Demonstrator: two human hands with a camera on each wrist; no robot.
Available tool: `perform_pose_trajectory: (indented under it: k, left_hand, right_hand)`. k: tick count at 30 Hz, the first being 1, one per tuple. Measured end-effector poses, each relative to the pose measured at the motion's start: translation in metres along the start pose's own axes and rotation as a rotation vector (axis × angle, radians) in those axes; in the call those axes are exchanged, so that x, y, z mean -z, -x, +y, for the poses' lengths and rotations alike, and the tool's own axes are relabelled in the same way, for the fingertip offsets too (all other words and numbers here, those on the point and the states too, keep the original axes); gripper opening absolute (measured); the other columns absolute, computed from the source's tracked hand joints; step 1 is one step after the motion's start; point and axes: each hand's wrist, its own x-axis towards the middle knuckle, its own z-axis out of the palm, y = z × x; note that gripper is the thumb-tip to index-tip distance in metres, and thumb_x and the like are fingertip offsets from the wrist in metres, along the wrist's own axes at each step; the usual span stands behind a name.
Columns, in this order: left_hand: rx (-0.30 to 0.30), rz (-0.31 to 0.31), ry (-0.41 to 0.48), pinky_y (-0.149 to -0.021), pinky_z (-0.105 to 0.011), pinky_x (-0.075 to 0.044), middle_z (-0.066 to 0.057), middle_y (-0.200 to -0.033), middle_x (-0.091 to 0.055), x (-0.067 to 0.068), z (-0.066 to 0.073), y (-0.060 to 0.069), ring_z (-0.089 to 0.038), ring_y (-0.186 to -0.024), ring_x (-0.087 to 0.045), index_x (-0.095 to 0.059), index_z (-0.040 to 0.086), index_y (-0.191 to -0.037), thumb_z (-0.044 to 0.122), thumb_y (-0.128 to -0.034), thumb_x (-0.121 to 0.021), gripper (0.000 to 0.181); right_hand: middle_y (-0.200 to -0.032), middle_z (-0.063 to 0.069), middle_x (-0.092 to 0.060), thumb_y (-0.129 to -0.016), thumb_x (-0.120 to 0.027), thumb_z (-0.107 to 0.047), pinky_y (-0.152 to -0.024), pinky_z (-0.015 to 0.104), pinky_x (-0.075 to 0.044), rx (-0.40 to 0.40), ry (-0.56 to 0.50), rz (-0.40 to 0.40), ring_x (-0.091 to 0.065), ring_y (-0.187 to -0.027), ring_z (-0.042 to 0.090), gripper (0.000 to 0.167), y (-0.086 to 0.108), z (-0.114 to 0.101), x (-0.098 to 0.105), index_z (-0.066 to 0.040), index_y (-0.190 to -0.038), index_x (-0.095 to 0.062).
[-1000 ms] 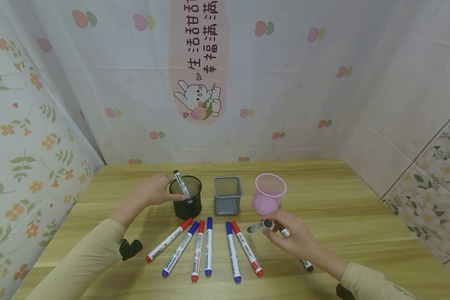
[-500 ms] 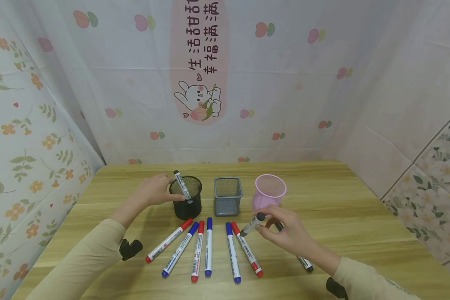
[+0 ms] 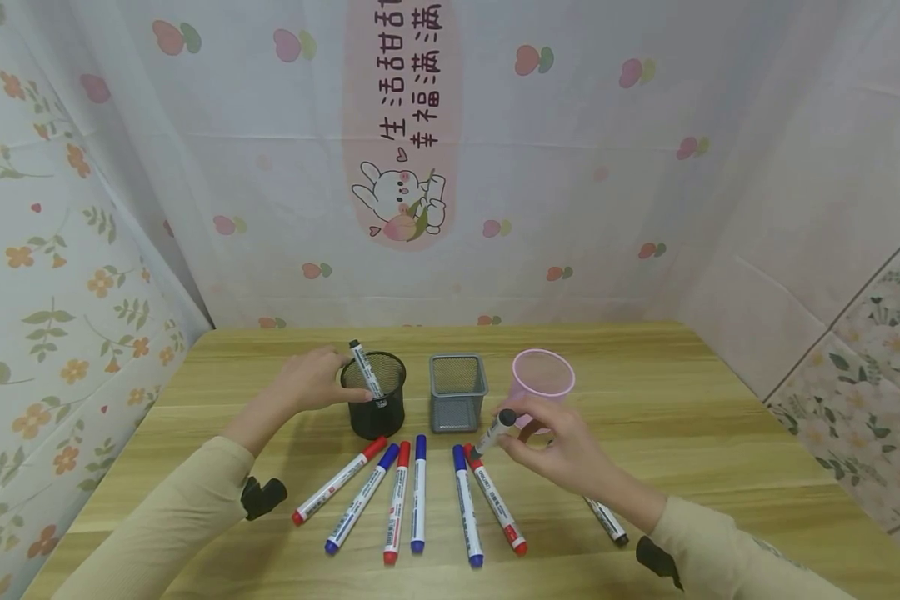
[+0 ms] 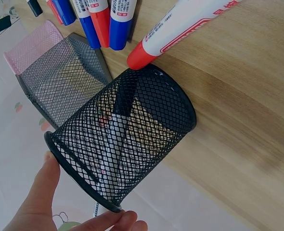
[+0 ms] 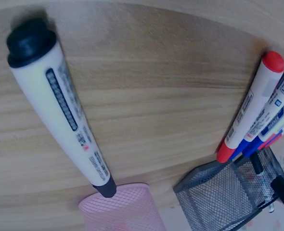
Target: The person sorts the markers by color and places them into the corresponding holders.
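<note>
My left hand (image 3: pixel 309 379) grips the rim of the black mesh pen cup (image 3: pixel 373 419), thumb on one side and fingers on the other. Inside that cup leans a black-capped marker (image 3: pixel 365 368), its end sticking up past the rim; the left wrist view shows its lower part through the mesh (image 4: pixel 114 144). My right hand (image 3: pixel 558 446) pinches another black marker (image 3: pixel 487 438), tilted, above the cap of a red marker (image 3: pixel 501 508). A third black marker (image 3: pixel 606 522) lies on the table, partly hidden by the right forearm.
A grey square mesh holder (image 3: pixel 456 414) stands beside the black cup, and a pink mesh cup (image 3: pixel 523 390) stands behind my right hand. Several red and blue markers, such as a blue one (image 3: pixel 419 500), lie in front. Patterned curtains (image 3: pixel 270 167) hang behind the wooden table (image 3: pixel 645 392).
My right hand has moved left with the black marker, which has turned from nearly level to a steeper slant. The left hand keeps its grip on the black cup.
</note>
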Motion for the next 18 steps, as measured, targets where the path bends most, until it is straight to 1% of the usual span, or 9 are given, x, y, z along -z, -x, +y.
perform_pose_trajectory:
  k: [4, 8, 12, 18]
  left_hand:
    - [-0.002, -0.002, -0.006, -0.071, -0.047, -0.044, -0.019, -0.109, -0.054, 0.000, 0.000, 0.000, -0.033, -0.095, -0.052, -0.055, -0.002, -0.115, 0.054, -0.0715, -0.063, 0.071]
    - [-0.002, -0.005, -0.006, -0.073, -0.048, -0.043, -0.020, -0.110, -0.053, 0.000, -0.001, -0.001, -0.034, -0.097, -0.051, -0.056, -0.002, -0.115, 0.055, -0.0715, -0.062, 0.072]
    - [-0.009, -0.006, -0.005, -0.075, -0.049, -0.043, -0.020, -0.112, -0.053, -0.001, -0.002, -0.001, -0.034, -0.099, -0.050, -0.055, -0.002, -0.116, 0.055, -0.0717, -0.062, 0.072]
    - [-0.007, -0.011, -0.009, -0.076, -0.050, -0.042, -0.020, -0.113, -0.052, -0.001, -0.002, -0.002, -0.035, -0.101, -0.049, -0.054, -0.002, -0.118, 0.058, -0.0709, -0.061, 0.076]
  right_hand:
    - [-0.083, 0.008, -0.061, -0.065, -0.068, 0.012, -0.055, 0.024, -0.049, -0.008, 0.004, 0.001, -0.057, -0.066, 0.012, 0.035, -0.012, -0.014, 0.001, 0.002, -0.097, -0.058]
    - [-0.079, 0.009, -0.061, -0.064, -0.067, 0.015, -0.054, 0.027, -0.049, -0.030, 0.014, 0.005, -0.056, -0.063, 0.012, 0.032, -0.023, -0.029, 0.003, 0.004, -0.093, -0.058]
    - [-0.080, 0.009, -0.062, -0.064, -0.067, 0.015, -0.054, 0.028, -0.049, -0.055, 0.000, -0.002, -0.056, -0.063, 0.012, 0.032, -0.028, -0.031, 0.001, 0.006, -0.093, -0.058]
    - [-0.085, 0.012, -0.063, -0.066, -0.068, 0.013, -0.055, 0.027, -0.049, -0.049, 0.003, -0.001, -0.058, -0.064, 0.012, 0.029, -0.035, -0.031, -0.003, 0.007, -0.093, -0.058]
